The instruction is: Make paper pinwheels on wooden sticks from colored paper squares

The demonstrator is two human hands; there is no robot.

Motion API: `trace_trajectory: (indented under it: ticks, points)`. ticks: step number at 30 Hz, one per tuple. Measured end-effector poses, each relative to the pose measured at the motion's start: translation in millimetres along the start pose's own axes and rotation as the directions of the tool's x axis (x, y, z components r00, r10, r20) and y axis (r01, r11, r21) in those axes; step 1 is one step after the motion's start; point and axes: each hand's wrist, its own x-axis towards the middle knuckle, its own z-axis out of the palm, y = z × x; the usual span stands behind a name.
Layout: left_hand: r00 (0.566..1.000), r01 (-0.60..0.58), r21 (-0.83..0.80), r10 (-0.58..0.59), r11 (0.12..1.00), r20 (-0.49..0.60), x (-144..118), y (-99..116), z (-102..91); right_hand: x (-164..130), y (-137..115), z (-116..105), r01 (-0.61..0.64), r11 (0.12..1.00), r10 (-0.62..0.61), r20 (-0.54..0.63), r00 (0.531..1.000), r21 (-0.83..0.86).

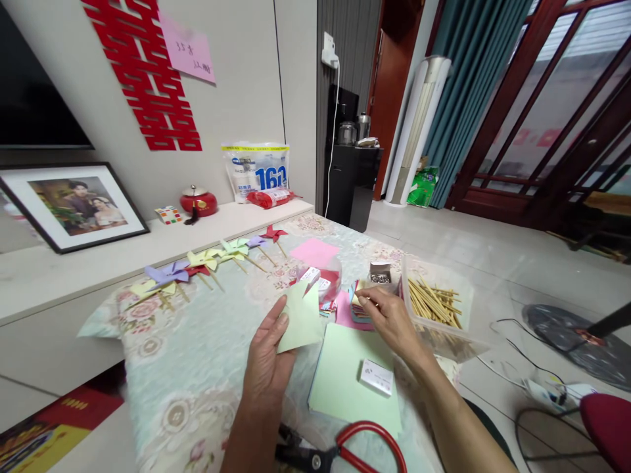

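Observation:
My left hand (269,361) pinches a pale green paper square (302,325) between thumb and fingers; slits run in from its upper edge. My right hand (392,322) reaches over a small stack of coloured paper pieces (363,309), its thumb and fingertips closed together at the top. Whether a piece is between those fingertips is too small to tell. Below the hands lies a pile of larger green sheets (340,378) with a small white box (376,376) on it. Scissors with red handles (369,427) rest at the near edge, partly hidden by my left forearm.
A clear bin (451,338) of wooden sticks (431,299) stands right, beside an open box of small metal pieces (380,277). A clear round container (335,272) and pink paper (315,251) lie beyond my left hand. Several paper pinwheels (170,274) line the table's back left.

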Motion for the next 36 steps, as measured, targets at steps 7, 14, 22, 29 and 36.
trace_trajectory:
  ticks: [7,14,22,29,36]
  points:
    - [0.995,-0.003,0.192,-0.017,0.981,0.1,-9,-6,2.8,-12,-10,23,-0.262,0.75,0.103,0.284,0.953,0.607]
    - [0.997,-0.055,0.247,0.039,0.968,0.071,-9,-9,0.7,-23,-10,42,-0.336,0.649,0.09,0.37,0.925,0.683]
    - [0.947,-0.289,0.443,0.183,0.849,0.266,-4,-30,-5.1,-21,-14,34,-0.449,0.334,0.164,0.417,0.894,0.829]
    - [0.939,-0.301,0.531,0.15,0.792,0.308,-14,-31,2.3,-22,-13,37,-0.452,0.382,0.283,0.364,0.887,0.806]
    - [0.988,-0.068,0.542,-0.019,0.837,0.154,-14,-33,4.7,-20,-3,42,-0.334,0.583,0.292,0.193,0.937,0.741]
